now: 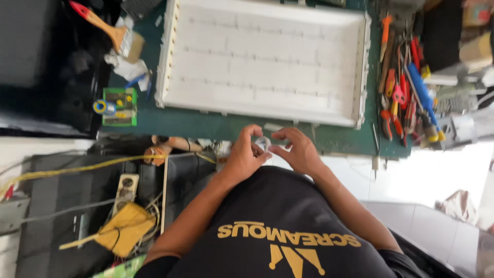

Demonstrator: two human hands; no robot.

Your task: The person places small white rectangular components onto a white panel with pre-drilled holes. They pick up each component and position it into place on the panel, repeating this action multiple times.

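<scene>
Large white plastic panel (265,62) is lying on the green surface (206,126), with a tool pile (406,87) beside it. Left hand (242,154) and right hand (299,152) are meeting at the near edge of the surface, wrists bent inward. Fingertips of both are pinching a small white piece (262,144). It is looking light and likely flimsy, so hold it by the edges.

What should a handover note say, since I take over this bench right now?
Left hand: grip shut on a small white piece.
Right hand: pinches the same piece.
The piece is held up at the near edge of the green mat; it is too small to identify.
The white panel lies flat on the mat, untouched.
The hand tools are piled to its right, none picked up.
</scene>
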